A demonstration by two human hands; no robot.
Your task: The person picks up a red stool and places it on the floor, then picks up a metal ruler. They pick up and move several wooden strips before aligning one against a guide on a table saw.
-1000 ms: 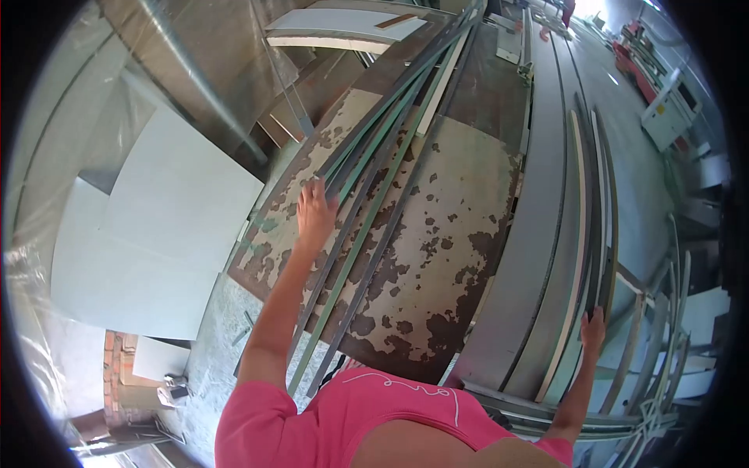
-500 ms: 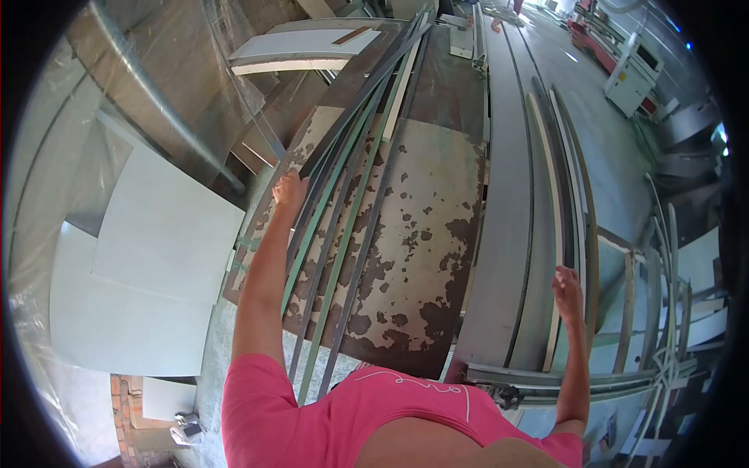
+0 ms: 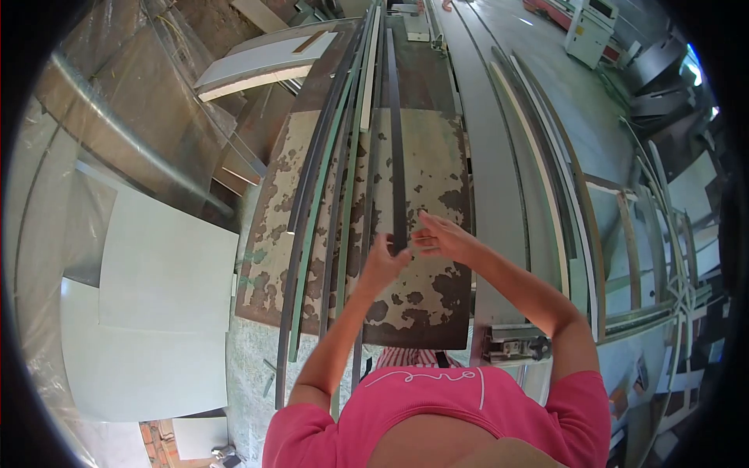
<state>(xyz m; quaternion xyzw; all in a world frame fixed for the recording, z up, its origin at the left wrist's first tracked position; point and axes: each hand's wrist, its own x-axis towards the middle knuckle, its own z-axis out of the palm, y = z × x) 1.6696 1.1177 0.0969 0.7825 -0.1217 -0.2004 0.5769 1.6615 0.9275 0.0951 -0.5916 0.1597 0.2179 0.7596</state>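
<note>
A long dark strip (image 3: 396, 140) lies lengthwise over the worn, blotchy table (image 3: 425, 187). My left hand (image 3: 384, 264) is closed around its near end. Just to the right is my right hand (image 3: 443, 237), its fingers apart and pointing at the strip, holding nothing. Left of my hands, more long strips run along the table: a green strip (image 3: 312, 226), a dark strip (image 3: 290, 312) and a pale strip (image 3: 370, 78). Several of their near ends stick out past the table's front edge.
A grey rail bed (image 3: 495, 179) runs along the right, with more long strips (image 3: 550, 171) lying on it. White panels (image 3: 168, 242) lean at the left. A white board (image 3: 265, 61) lies at the back left. A white machine cabinet (image 3: 591, 35) stands far right.
My left hand has moved right from the strip bundle, bringing a dark strip towards the table's middle. My right hand has swung left from the rail-side strips to beside it.
</note>
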